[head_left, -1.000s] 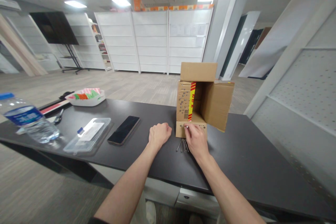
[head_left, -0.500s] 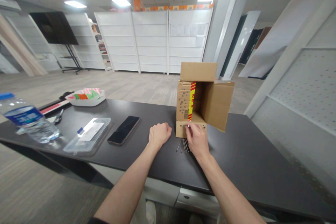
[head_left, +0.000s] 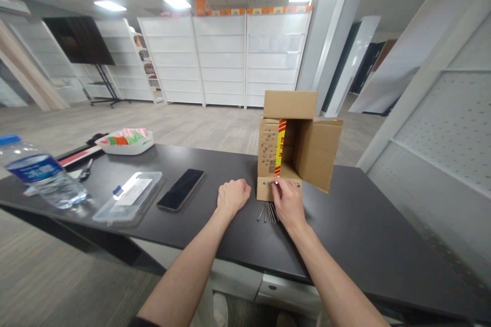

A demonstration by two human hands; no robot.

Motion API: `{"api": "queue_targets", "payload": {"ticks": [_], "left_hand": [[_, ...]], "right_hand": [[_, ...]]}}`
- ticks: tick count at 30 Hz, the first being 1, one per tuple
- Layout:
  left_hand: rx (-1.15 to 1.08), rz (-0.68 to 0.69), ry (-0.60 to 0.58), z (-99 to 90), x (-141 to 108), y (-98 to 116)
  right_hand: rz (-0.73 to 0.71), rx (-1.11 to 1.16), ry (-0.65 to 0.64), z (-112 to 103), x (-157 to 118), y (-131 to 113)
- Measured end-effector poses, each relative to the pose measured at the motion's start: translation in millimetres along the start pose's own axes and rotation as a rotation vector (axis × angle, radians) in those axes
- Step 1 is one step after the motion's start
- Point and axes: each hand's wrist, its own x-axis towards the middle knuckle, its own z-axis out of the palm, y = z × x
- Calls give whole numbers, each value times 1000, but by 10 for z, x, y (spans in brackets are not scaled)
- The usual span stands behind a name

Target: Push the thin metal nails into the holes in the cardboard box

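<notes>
My forearms (head_left: 197,253) stretch over the worktop (head_left: 364,225). Loose nails (head_left: 267,213) lie beside my right hand (head_left: 288,205), which pinches a tiny bright piece (head_left: 276,182) at the open cardboard box's (head_left: 267,168) front flap (head_left: 264,192); my left hand (head_left: 232,195) rests fisted.

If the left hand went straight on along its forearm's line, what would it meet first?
Most likely the left side of the box, ahead and to the right of the left hand. Depth is unclear from this single view, so it might just pass beside it.
</notes>
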Motion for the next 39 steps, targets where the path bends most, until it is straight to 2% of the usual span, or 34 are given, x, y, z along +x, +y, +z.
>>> {"api": "queue_targets", "payload": {"ticks": [15, 25, 31, 39], "left_hand": [[3, 0, 8, 15, 3, 0], [-5, -20, -30, -26, -9, 19], [-3, -3, -3, -9, -8, 9], [-3, 12, 3, 0, -1, -4]], "right_hand": [[80, 88, 28, 76, -1, 102], [75, 87, 9, 63, 3, 28], [92, 99, -6, 56, 8, 24], [152, 257, 26, 74, -15, 83]]}}
